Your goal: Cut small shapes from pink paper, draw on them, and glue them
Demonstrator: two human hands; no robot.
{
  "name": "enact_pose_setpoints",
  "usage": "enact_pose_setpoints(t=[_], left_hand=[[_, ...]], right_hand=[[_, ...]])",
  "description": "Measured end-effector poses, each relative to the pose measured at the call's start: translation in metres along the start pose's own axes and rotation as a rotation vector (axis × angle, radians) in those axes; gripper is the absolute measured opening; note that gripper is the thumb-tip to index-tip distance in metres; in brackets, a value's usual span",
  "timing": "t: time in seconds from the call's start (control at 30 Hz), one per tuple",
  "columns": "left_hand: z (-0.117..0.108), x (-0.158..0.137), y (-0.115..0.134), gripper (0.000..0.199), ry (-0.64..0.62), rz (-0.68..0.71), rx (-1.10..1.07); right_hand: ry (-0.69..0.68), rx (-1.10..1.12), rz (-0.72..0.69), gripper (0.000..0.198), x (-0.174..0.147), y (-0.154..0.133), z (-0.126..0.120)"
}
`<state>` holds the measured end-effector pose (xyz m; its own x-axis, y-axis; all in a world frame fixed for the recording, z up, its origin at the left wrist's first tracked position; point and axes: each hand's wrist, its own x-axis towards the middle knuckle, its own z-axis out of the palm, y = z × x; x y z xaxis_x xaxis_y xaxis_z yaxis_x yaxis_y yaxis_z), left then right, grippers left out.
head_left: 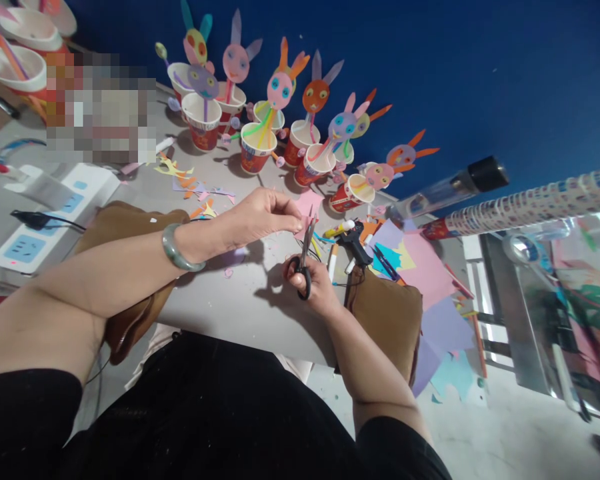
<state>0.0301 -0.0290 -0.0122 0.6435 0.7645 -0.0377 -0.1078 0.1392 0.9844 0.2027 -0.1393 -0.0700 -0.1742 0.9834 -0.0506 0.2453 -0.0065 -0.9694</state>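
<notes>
In the head view, my left hand (257,220) reaches over the table with thumb and fingers pinched together at the edge of a piece of pink paper (309,202). A jade-coloured bangle (176,248) circles that wrist. Below it, my right hand (320,288) grips black-handled scissors (304,270), thumb and fingers at the loops. The scissor blades point upward and overlap the pink paper in view; whether they are cutting it I cannot tell. Small paper scraps (195,183) lie beyond my left forearm.
Paper cups with rabbit-faced figures (257,147) line the blue partition. A black glue gun (355,245), markers and coloured sheets (427,263) lie to the right. Brown cushions (387,320) flank my arms. A power strip (55,220) sits left; stacked cups (525,203) stand right.
</notes>
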Motion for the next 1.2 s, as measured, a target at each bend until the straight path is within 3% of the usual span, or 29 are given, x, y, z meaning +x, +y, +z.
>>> enact_pose_setpoints(t=[1.2], left_hand=[[-0.0014, -0.0018, 0.0038, 0.016, 0.014, -0.005, -0.009]], right_hand=[[0.05, -0.027, 0.062, 0.064, 0.0026, -0.0027, -0.0044]])
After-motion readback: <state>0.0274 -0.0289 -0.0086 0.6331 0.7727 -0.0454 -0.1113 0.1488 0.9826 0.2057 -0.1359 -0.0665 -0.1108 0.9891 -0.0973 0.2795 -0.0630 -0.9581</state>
